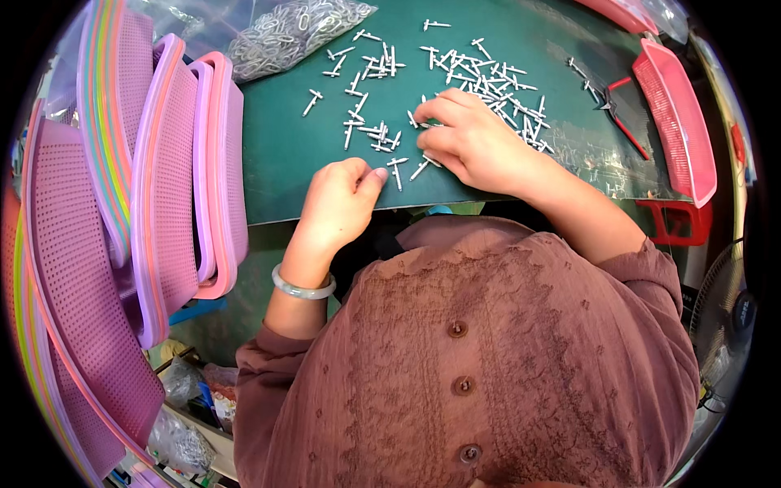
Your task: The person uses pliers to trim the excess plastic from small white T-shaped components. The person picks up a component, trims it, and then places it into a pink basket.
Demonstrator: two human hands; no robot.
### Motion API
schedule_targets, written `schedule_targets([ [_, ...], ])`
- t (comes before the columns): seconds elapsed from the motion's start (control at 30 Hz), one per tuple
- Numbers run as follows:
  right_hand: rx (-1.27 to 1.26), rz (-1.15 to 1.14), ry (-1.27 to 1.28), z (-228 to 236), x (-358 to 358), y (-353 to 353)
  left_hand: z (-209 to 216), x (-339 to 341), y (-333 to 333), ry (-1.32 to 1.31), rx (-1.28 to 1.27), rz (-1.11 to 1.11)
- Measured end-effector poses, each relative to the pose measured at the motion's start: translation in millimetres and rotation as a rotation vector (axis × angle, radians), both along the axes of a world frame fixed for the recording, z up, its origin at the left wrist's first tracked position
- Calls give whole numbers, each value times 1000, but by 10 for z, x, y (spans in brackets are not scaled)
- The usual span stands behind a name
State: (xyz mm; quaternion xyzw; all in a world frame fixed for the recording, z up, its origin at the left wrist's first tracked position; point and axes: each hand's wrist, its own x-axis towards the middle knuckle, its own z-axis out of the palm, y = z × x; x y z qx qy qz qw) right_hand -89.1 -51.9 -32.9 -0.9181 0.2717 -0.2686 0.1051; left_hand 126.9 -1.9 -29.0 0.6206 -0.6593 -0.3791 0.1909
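My left hand (340, 200) is closed at the near edge of the green tabletop, its fingers curled in and the thumb pressed against them. What it holds, if anything, is hidden. My right hand (474, 140) curls palm down over the tabletop, its fingertips around a small silver T-shaped metal piece (429, 125). Another such piece (421, 168) lies by its lower fingers. Beside my left thumb rests a loose piece (397, 172). A larger heap of the same pieces (488, 81) spreads beyond my right hand, and smaller clusters (381, 134) lie between the hands and farther back.
Stacked purple and pink perforated baskets (175, 187) crowd the left side. A clear bag of metal clips (293, 32) sits at the back left. Red-handled pliers (616, 114) lie at right, next to a pink basket (671, 122). A fan (720, 293) stands at far right.
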Motion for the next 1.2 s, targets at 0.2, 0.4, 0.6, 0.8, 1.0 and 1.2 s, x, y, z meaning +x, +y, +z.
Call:
schedule_targets([
  [0.2,-1,-15,106,-44,253,-190,-60,113,106,187,-67,152],
  [0.4,39,92,53,-18,250,-260,-90,160,178,291,-103,193],
  [0.6,319,43,-71,110,217,-288,-97,145,164,285,-159,168],
  [0.8,780,-130,-111,255,240,-238,-82,34,114,460,-178,214],
  [1.0,1036,-152,-165,324,327,-176,-25,-71,63,880,56,193],
  [1.2,1103,-113,-356,312,264,-175,27,-46,54,1076,239,241],
])
